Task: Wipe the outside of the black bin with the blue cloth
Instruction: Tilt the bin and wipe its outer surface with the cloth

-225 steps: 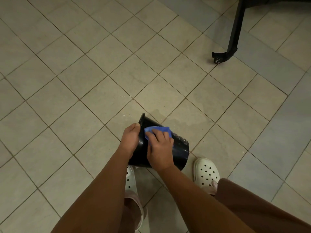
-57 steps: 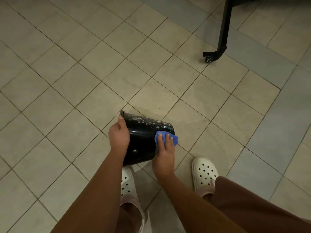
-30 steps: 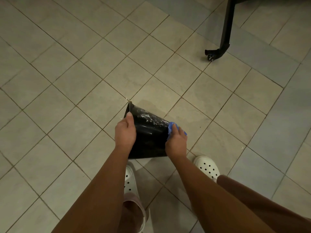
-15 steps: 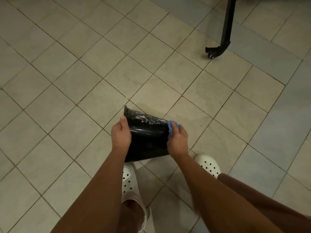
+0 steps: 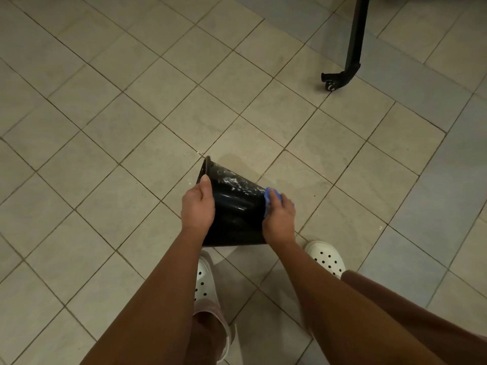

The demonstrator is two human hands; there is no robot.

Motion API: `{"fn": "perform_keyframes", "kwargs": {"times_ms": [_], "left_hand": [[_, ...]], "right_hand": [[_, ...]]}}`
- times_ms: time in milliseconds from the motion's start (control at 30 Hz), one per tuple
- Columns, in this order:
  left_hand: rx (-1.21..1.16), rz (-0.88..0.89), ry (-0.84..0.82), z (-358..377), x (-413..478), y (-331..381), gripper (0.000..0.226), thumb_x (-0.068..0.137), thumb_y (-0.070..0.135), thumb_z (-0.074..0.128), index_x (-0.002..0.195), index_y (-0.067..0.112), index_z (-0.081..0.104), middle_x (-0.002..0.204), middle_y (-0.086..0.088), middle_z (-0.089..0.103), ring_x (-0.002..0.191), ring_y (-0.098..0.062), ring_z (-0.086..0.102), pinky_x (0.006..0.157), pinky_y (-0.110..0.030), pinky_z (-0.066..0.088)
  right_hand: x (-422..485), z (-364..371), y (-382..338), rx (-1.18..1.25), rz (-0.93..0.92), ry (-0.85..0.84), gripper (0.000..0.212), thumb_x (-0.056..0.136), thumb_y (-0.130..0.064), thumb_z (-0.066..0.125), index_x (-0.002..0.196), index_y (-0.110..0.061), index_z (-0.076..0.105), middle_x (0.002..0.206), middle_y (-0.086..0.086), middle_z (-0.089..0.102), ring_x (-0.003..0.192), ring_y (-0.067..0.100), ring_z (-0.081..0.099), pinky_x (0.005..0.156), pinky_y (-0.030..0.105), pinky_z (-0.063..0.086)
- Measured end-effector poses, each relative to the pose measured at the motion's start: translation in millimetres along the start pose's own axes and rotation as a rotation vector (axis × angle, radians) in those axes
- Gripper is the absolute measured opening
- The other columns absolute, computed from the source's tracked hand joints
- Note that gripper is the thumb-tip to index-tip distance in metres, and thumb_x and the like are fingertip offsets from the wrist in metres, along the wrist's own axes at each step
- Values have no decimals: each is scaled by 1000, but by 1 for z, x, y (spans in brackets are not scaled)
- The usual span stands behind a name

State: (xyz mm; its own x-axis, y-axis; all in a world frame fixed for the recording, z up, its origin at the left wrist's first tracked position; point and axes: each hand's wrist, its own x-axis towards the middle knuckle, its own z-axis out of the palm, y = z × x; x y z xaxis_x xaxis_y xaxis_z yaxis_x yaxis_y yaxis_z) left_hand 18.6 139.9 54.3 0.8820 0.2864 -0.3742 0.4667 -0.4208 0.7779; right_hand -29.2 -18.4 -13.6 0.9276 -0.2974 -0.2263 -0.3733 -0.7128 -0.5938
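The black bin (image 5: 234, 209) is held sideways above the tiled floor, its rim to the left and its base to the right. White smears mark its upper side. My left hand (image 5: 197, 206) grips the rim end, thumb on the outside wall. My right hand (image 5: 279, 218) holds the blue cloth (image 5: 268, 197) against the bin's base end; most of the cloth is hidden under the fingers.
Beige floor tiles (image 5: 131, 127) spread all around, with greyer tiles at the right. A black furniture leg with a caster (image 5: 340, 80) stands at the upper right. My feet in white perforated clogs (image 5: 326, 256) are just below the bin.
Over the last seconds the bin was turned and my right hand slid the cloth from the side wall to the base end. Since half a second ago little has moved.
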Motion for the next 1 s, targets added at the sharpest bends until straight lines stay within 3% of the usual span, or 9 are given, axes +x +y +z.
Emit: {"fn": "perform_keyframes", "kwargs": {"times_ms": [133,200,267,367,533,633,733,833,1000], "left_hand": [[33,-1,-35,5,1,4,58,104,45,31,68,6,53,69,-16,58,70,-30,58,76,-47,51],[41,-28,-41,5,1,4,57,104,45,30,76,6,61,77,-15,65,77,-30,63,78,-46,52],[8,-68,-37,3,1,3,55,104,43,30,84,6,64,84,-18,68,83,-32,66,80,-45,54],[-61,-102,-16,-1,-1,1,52,105,42,31,82,8,62,84,-18,67,82,-30,65,78,-41,54],[-44,-63,4,-3,1,-3,55,104,42,32,72,3,52,69,-16,51,68,-25,52,66,-34,44],[-52,-89,0,-5,2,-2,54,105,42,33,71,5,53,69,-13,54,67,-22,54,67,-32,44],[-87,-145,0,-7,2,-2,50,105,42,32,80,9,61,79,-13,64,76,-24,62,72,-34,50],[-94,-142,-8,-8,1,0,48,104,43,32,84,12,62,84,-14,66,82,-25,65,77,-37,52],[-218,-215,-168,-10,0,7,40,101,44,40,91,14,65,94,-11,68,95,-29,64,90,-43,50]], "right_hand": [[-30,10,-15,52,62,85,62,79,8,51,137,-9,42,139,17,42,130,36,33,113,47,25],[-49,18,-40,111,2,67,69,83,8,53,144,-16,31,152,10,24,142,29,12,115,35,4],[-47,21,-56,117,-112,29,72,85,5,54,146,-20,25,154,6,18,144,24,5,112,27,-3],[-19,18,-44,48,-171,-26,68,83,0,58,143,-20,34,147,10,33,139,27,21,117,34,12],[-12,2,-1,89,50,55,56,77,9,54,130,-7,50,129,15,49,120,33,41,107,38,32],[-43,12,-19,106,60,41,65,80,11,54,140,-10,38,148,15,31,140,35,19,115,38,12],[-58,19,-50,128,-127,-61,71,87,4,52,147,-21,23,156,5,12,143,21,-4,118,37,1],[-29,18,-45,51,-191,-98,74,84,-1,58,146,-22,25,153,5,21,143,25,8,118,43,11],[-12,4,-7,120,-15,14,60,82,1,55,138,-15,41,136,8,45,128,24,34,113,35,22]]}}
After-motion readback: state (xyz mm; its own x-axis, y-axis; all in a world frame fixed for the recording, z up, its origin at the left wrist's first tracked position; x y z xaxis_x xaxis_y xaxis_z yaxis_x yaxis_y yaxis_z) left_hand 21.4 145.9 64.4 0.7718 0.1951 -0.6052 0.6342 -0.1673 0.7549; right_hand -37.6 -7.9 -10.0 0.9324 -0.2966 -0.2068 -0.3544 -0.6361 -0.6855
